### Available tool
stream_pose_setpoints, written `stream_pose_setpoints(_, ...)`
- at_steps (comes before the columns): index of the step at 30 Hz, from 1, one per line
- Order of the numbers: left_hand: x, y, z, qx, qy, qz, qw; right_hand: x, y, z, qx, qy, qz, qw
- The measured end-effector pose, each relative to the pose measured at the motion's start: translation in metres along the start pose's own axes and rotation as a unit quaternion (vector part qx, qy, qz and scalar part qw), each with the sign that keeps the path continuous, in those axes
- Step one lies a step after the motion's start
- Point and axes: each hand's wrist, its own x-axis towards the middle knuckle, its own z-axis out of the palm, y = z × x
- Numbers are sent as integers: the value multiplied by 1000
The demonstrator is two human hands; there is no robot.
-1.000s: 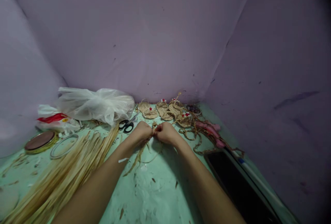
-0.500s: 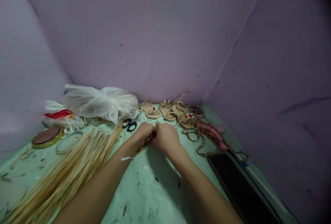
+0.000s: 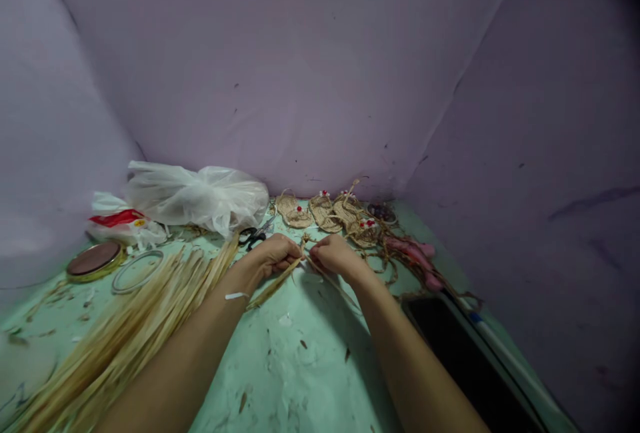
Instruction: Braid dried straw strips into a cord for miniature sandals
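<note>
My left hand [image 3: 276,256] is closed on a tan fibre strand [image 3: 275,288], whose loose length trails down below the fingers. Opposite it, my right hand [image 3: 334,253] pinches a second, paler fibre strand [image 3: 333,280] that hangs under the wrist. Between the two hands the strands meet at a small knotted bit of fibre [image 3: 305,238]. Just beyond the hands lie several small woven slippers [image 3: 295,212] with red and white beads. Black-handled scissors [image 3: 256,234] rest behind my left hand.
A bundle of long dry fibres [image 3: 135,326] spreads along the left, beside a round tin [image 3: 96,260] and a ring of tape [image 3: 137,272]. A white plastic bag [image 3: 200,196] sits against the wall. At right are braided cords, a pink object [image 3: 413,253] and a dark flat panel [image 3: 465,360].
My hands were pressed together and have moved slightly apart. The strands and the knotted bit between them now show, and the right fingers have turned into a pinch.
</note>
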Motion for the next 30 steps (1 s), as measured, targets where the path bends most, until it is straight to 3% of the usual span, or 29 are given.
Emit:
stream_pose_setpoints(4,1,-2,1,22,-16,27,999,-2,-2,14,190,-92,61,976)
stream_pose_setpoints(11,2,-1,0,134,33,56,989,3,5,18,114,-10,44,992)
stream_pose_setpoints(16,-14,13,-3,272,128,38,953,4,8,21,133,-14,31,991)
stream_pose_setpoints(20,-26,16,22,336,173,56,924,0,5,24,174,-30,39,983)
stream_pose_setpoints(24,-36,11,53,383,255,127,878,-2,6,26,216,-22,36,975)
stream_pose_setpoints(26,-37,11,53,388,230,130,883,-3,7,25,218,-32,28,975)
stream_pose_setpoints(28,-35,14,41,360,201,105,905,-4,8,23,224,-51,17,973)
stream_pose_setpoints(30,-30,16,25,284,224,85,928,-5,9,21,232,-69,7,970)
